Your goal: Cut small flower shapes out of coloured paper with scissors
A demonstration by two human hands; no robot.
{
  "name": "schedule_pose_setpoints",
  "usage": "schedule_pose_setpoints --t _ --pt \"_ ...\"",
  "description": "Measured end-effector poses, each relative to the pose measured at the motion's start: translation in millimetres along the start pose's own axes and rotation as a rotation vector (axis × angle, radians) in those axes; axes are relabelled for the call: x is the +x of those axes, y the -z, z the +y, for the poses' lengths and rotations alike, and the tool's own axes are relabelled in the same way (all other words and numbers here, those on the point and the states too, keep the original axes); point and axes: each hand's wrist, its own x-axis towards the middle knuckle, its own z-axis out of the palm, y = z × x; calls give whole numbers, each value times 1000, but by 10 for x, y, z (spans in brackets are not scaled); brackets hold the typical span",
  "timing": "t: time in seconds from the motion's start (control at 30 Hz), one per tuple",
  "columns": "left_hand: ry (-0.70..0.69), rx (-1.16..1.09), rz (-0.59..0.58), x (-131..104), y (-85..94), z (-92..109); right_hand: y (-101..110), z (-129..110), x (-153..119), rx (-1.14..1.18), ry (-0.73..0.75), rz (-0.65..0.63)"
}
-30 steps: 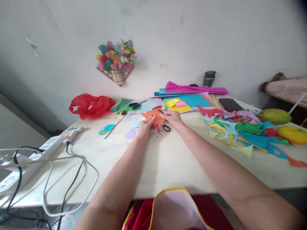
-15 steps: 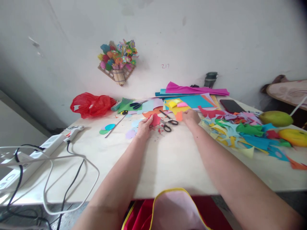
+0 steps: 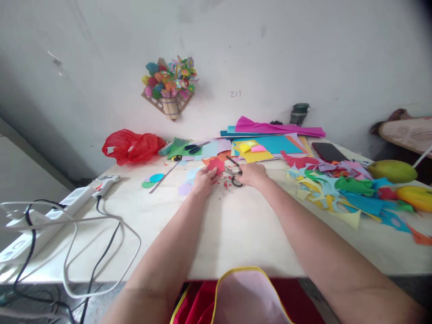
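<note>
Between the thumb and fingers of my left hand [image 3: 204, 180] is a red paper flower [image 3: 216, 166] with a scalloped edge. My right hand [image 3: 253, 174] is closed at the handles of a pair of scissors [image 3: 237, 182], covering part of the upper loop. The blades lie on the table, pointing left toward the flower. Tiny red paper scraps [image 3: 227, 184] are scattered below the scissors. A dark pen-like stick [image 3: 232, 160] rests just behind the blades. Orange paper [image 3: 222, 155] shows behind the flower, and lilac paper pieces [image 3: 184, 189] lie left of my left hand.
Coloured paper scraps [image 3: 357, 191] heap up at the right, near a phone [image 3: 328, 152] and mangoes [image 3: 391, 171]. Paper sheets [image 3: 280, 145] lie at the back. Left are blue and green discs [image 3: 156, 178], a red bag [image 3: 133, 147] and a power strip [image 3: 69, 204] with cables.
My right hand has moved left from the yellow paper onto the scissors' handles. The small orange piece it held is out of sight. My left hand keeps the flower, now turned more toward view.
</note>
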Motion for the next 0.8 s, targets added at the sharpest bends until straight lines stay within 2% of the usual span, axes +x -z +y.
schedule_pose_setpoints --t 0.27,0.5,0.63,0.8 --pt "10 -31 -2 -1 10 -2 -31 -56 -40 -69 87 14" --pt "28 -47 7 -33 20 41 -16 51 30 88 -11 68" --pt "41 -45 18 -29 23 44 -56 115 115 388 -87 111" --pt "53 -49 4 -30 17 44 -114 104 168 1099 -117 47"
